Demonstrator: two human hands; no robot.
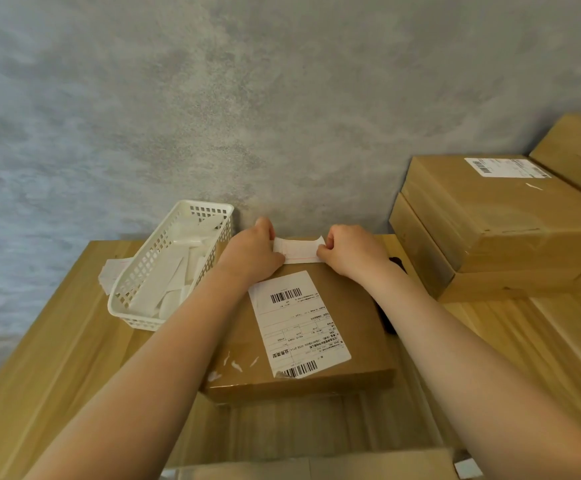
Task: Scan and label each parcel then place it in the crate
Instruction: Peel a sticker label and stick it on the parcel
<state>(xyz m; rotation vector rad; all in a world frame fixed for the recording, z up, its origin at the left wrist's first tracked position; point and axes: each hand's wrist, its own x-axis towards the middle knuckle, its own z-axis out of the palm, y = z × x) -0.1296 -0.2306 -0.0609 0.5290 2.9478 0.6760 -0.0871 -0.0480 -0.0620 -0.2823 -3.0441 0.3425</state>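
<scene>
nearest me, a cardboard edge [316, 467] crosses the bottom of view. on the wooden table [57, 358] lies the flat cardboard parcel [344, 327], a printed shipping label [297, 323] already on its top. at the parcel's far edge my left hand [252, 252] and right hand [349, 251] each pinch one end of a small white label [299, 250], fingers curled onto it. left of it sits a white plastic basket [164, 268] of paper strips; stacked boxes [500, 220] stand far right.
</scene>
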